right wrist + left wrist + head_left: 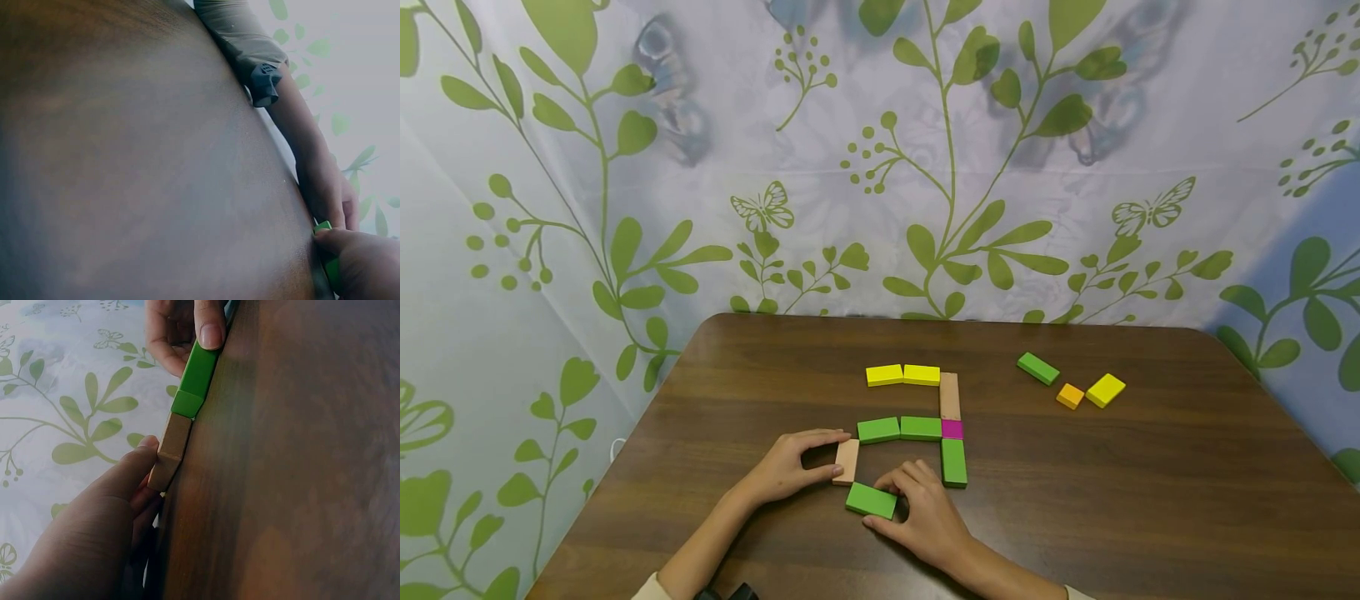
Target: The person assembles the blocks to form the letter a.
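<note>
A person sits at a dark brown wooden surface (1150, 483) with both hands low in the centre of the head view. The left hand (786, 467) pinches a small pale tan wooden block (847, 462) between thumb and fingers; the block lies flat, pointing away from the person, just right of the hand. The left wrist view shows the thumb (134, 464) pressed against the side of this tan block (172, 450).

The right hand (925, 517) sits just right of and below the left, fingers curled around a flat bright green rectangular block (872, 500). This green block lies slightly tilted on the surface, its left end touching the near end of the tan block, so the two form a corner. In the left wrist view the green block (195, 378) meets the tan one end to end, with a right thumb on its far end.

Above the hands, toward the middle of the frame, more blocks form an angular outline: two green blocks (899, 429) side by side, a small magenta square block (952, 429), an upright green block (954, 462) beneath it, a tan block (950, 395) above it, and two yellow blocks (902, 375) at the top.

To the upper right, well apart, lie a loose green block (1038, 368), a small orange block (1070, 396) and a yellow block (1106, 390). A leaf-patterned white curtain (625, 208) hangs behind.
</note>
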Tool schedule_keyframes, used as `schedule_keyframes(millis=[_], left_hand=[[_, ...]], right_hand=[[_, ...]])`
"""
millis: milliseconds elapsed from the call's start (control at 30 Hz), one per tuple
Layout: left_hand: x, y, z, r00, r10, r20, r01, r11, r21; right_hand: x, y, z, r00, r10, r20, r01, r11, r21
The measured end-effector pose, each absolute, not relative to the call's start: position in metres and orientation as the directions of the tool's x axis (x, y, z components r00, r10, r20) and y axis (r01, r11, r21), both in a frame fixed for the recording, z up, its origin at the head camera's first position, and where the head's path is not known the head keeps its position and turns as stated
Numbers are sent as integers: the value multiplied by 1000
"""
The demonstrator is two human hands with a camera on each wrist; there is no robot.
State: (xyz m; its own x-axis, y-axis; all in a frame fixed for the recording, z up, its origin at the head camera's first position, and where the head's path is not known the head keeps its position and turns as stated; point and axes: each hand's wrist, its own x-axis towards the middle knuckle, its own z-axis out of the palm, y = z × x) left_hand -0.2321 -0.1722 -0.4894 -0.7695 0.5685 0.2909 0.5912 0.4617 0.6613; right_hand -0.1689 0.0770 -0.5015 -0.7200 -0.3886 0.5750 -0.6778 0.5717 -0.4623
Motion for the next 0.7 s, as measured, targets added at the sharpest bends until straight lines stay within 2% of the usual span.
schedule_keyframes(millis=[300, 467, 700], left_hand=[[-232, -172, -489, -763, 572, 302, 603, 460, 652], [-232, -172, -489, -762, 573, 304, 604, 457, 653], [-232, -172, -489, -761, 573, 304, 606, 461, 648]], right_hand=[[-166, 77, -496, -765, -362, 533, -634, 568, -525], [-169, 81, -481, -752, -343, 563, -645, 558, -522], [-205, 118, -448, -774, -290, 562, -610, 577, -543]])
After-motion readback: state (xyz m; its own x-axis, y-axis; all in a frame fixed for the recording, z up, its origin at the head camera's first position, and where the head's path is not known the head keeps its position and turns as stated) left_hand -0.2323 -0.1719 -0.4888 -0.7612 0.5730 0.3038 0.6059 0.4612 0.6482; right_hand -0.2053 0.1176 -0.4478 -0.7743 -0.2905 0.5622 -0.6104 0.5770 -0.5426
